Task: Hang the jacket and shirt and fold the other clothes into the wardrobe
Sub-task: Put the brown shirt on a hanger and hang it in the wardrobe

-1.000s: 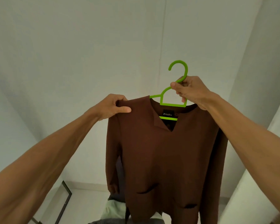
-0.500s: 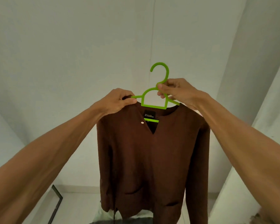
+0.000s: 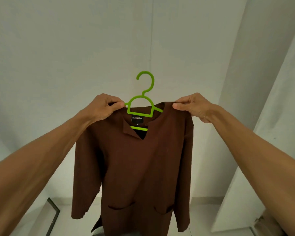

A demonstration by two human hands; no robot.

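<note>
Both hands are raised and pinching the shoulders of the shirt (image 3: 140, 167). The left hand (image 3: 102, 108) nips the cloth between thumb and curled fingers where one arm of the hanger (image 3: 140, 114) pokes out. The right hand (image 3: 194, 106) pinches the opposite shoulder tip the same way.

The shirt is held up in the air, draped on the hanger. It is brown, matte and long-sleeved with a notched V-neck, and its sleeves hang limp. A black label (image 3: 137, 118) sits inside the collar, and two slit pockets (image 3: 121, 206) curve near the hem. The hanger is bright green plastic, and its rounded hook stands upright and free. Behind is a plain pale wall (image 3: 75, 48). A dark metal frame (image 3: 54, 212) is at the lower left, and a white panel (image 3: 279, 116) is at the right.
</note>
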